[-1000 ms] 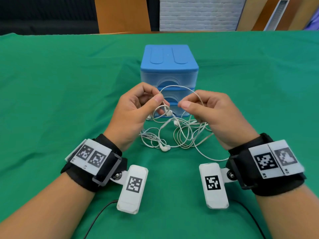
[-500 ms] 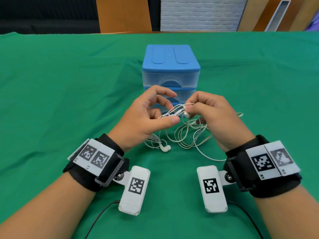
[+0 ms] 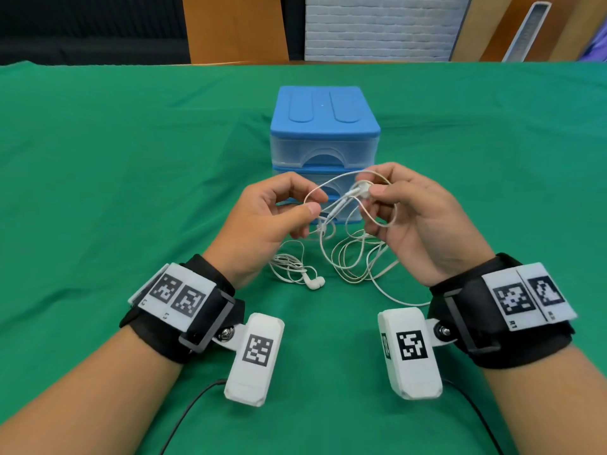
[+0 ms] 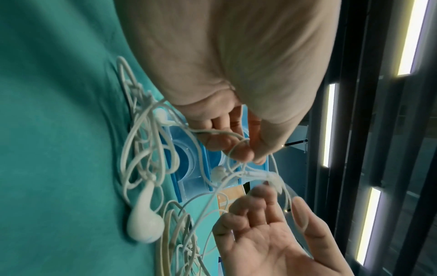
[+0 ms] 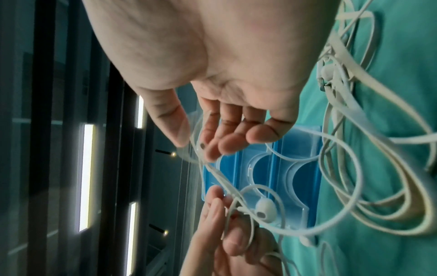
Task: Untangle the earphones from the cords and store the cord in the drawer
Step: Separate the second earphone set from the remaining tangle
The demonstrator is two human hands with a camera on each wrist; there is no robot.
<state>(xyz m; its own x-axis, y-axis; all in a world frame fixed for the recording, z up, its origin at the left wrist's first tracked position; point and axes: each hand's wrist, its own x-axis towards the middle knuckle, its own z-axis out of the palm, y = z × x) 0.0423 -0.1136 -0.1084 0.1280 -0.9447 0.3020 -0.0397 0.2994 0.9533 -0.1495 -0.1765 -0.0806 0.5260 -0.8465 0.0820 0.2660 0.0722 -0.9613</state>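
White earphones and cords form one tangle point(image 3: 354, 254) on the green cloth in front of the closed blue drawer unit point(image 3: 325, 126). My left hand point(image 3: 317, 205) pinches a thin cord between thumb and forefinger. A little higher, my right hand point(image 3: 366, 187) pinches a white earbud end point(image 3: 359, 188), with a loop hanging under its fingers. Two earbuds point(image 3: 313, 283) lie on the cloth near my left wrist. In the left wrist view one earbud point(image 4: 144, 224) lies close by. The right wrist view shows another earbud point(image 5: 264, 209) dangling before the drawer fronts point(image 5: 283, 168).
The green cloth point(image 3: 131, 192) covers the whole table. One cord strand point(image 3: 400, 302) trails toward my right wrist. Wooden panels and a white brick wall stand behind the table's far edge. Black cables run from the wrist cameras toward me.
Both hands have risen and drawn apart a little. My right hand has lifted the earbud end higher, pulling a loop of cord out of the tangle.
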